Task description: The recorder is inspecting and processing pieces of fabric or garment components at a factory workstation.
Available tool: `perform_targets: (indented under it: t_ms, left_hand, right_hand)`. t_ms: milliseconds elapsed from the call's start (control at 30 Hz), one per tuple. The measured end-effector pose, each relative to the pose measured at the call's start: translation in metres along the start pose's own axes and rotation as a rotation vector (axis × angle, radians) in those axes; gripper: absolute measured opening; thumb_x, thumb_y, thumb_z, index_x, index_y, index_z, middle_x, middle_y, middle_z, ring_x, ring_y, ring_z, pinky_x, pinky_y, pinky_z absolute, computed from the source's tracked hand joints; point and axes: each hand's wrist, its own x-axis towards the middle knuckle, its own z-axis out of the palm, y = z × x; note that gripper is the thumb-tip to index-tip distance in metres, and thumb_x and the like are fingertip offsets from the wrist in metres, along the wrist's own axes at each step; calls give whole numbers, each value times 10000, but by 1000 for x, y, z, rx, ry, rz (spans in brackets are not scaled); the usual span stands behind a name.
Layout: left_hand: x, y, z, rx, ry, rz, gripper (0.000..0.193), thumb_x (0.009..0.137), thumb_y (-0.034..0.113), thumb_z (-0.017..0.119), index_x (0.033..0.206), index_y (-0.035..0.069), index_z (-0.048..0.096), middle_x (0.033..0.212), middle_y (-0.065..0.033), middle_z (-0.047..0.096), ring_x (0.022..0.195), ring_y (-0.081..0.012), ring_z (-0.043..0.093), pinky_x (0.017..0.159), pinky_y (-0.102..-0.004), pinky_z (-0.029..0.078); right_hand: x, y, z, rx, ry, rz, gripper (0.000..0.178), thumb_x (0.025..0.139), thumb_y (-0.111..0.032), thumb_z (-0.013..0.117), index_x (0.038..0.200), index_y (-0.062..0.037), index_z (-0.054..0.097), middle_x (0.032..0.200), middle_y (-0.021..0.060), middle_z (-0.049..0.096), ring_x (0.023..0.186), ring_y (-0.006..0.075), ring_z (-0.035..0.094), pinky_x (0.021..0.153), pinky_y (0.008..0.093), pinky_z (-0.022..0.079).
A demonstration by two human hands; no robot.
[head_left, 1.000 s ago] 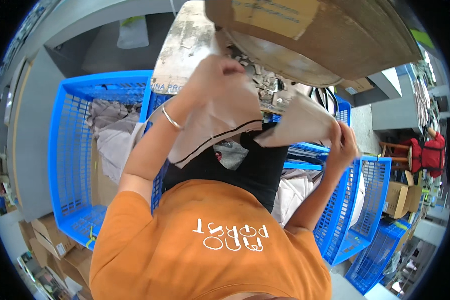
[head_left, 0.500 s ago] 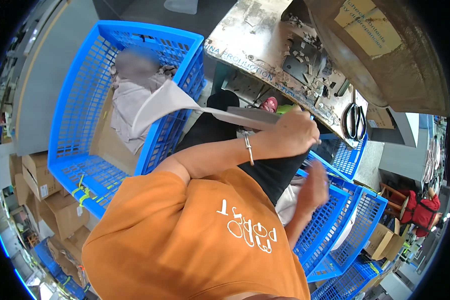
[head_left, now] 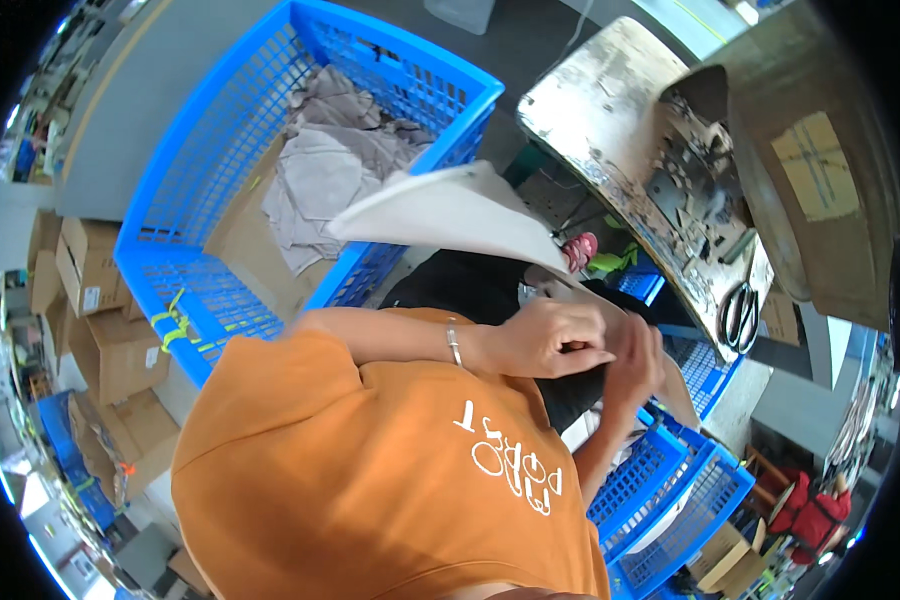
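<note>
A pale grey piece of fabric (head_left: 445, 215) stretches in front of me from beside the large blue crate, behind my hands, to the right. My left hand (head_left: 553, 340), with a bracelet at the wrist, is curled in a pinch close to the cloth. What sits between its fingers is hidden. Beside it, my right hand (head_left: 634, 362) has its fingers bent over the cloth and grips it. More crumpled grey fabric (head_left: 315, 180) lies in the blue crate (head_left: 180, 275) on the left, over a cardboard sheet.
A worn metal-topped table (head_left: 610, 75) with scraps stands ahead on the right. Black-handled scissors (head_left: 739, 318) are at its near corner, by a large brown machine cover (head_left: 820, 110). Blue crates (head_left: 690, 520) stand at my right, cardboard boxes (head_left: 120, 350) at far left.
My right hand has come up to meet the left at the cloth. The cloth now extends out to the right past both hands. The whole view has shifted.
</note>
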Motion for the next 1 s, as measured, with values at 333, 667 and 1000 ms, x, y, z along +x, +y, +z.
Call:
perform_targets:
  t_ms: [333,667,1000]
  left_hand:
    - [18,-50,-22,264,187,200,261,781,218,800,986,77,721,1051,-77,671,1047,-295,613,944,-402,484]
    - [57,-25,-16,176,-40,332,120,863,172,716,936,77,713,934,-57,693,953,-276,644,856,-373,521]
    - [152,2,-54,78,-10,-121,225,936,197,680,1000,-10,741,766,-25,711,690,-59,584,654,-243,491]
  right_hand:
    - [-28,6,-61,108,60,115,73,874,21,705,945,4,710,781,99,651,669,195,611,618,294,485]
    - [9,17,-78,192,194,196,69,865,-8,727,895,31,678,728,55,588,640,99,523,593,243,428]
    - [91,44,-56,300,334,219,131,873,-107,747,923,9,713,743,65,651,615,114,578,606,251,462]
